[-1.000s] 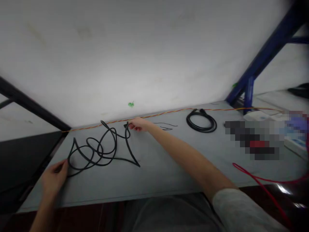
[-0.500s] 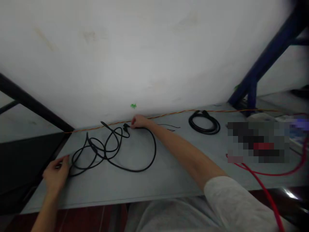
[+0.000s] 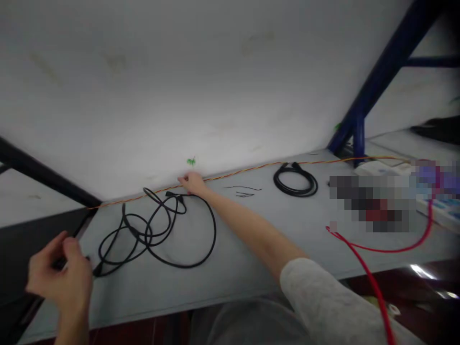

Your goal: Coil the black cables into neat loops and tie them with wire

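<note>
A black cable (image 3: 214, 230) lies in loose, overlapping loops on the grey tabletop, a black plug (image 3: 98, 269) at its left end and a dark connector (image 3: 174, 195) near the back. To the left of the loops, my left hand (image 3: 61, 273) is raised above the table corner, fingers curled in toward the thumb. Whatever may be between them is hidden. My right hand (image 3: 193, 184) reaches to the back edge, just behind the cable, fingertips pinched beside a twisted orange wire (image 3: 247, 171). I cannot make out anything in that pinch.
A neatly coiled black cable (image 3: 296, 195) rests right of centre, with thin dark wire ties (image 3: 244, 194) nearby. Farther right are a red cable (image 3: 381, 287), a blurred-out patch and a white power strip (image 3: 440, 211). A blue metal frame (image 3: 377, 81) rises against the white wall (image 3: 215, 86).
My left hand has lifted and drawn left, away from the cable's left end, exposing the plug. My right hand has shifted slightly off the connector toward the wall. The view has turned a little.
</note>
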A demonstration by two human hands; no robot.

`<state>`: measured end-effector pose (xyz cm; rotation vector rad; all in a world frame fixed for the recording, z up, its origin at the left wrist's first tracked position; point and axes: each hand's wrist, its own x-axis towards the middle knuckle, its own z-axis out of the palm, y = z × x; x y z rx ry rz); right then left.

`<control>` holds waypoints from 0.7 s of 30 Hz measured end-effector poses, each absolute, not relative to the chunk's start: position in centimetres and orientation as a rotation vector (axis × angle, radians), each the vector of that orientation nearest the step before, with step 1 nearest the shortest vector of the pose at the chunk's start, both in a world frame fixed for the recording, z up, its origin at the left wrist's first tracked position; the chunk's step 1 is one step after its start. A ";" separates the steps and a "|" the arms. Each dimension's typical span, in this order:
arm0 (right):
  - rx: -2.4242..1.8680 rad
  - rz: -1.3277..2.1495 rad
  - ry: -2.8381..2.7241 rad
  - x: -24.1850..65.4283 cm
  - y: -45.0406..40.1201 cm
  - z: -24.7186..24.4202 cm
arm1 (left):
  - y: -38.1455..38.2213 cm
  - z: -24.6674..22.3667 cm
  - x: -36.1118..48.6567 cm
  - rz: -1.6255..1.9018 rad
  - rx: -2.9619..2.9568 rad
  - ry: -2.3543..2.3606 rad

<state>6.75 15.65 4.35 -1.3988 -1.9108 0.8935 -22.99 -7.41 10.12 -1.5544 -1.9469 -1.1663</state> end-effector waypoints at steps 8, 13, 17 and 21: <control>-1.265 0.850 -1.857 14.2 15.9 7.3 | -13.6 7.4 -1.8 -0.904 -2.760 -0.772; -1.443 0.539 -1.798 24.2 12.2 7.1 | -10.5 4.1 5.8 -0.691 -3.112 -0.694; -1.766 0.292 -1.678 32.8 8.6 6.0 | -6.3 2.4 8.9 -0.683 -3.212 -0.886; -2.121 0.126 -1.508 39.9 5.8 4.5 | -3.5 1.7 10.6 -0.652 -3.176 -1.075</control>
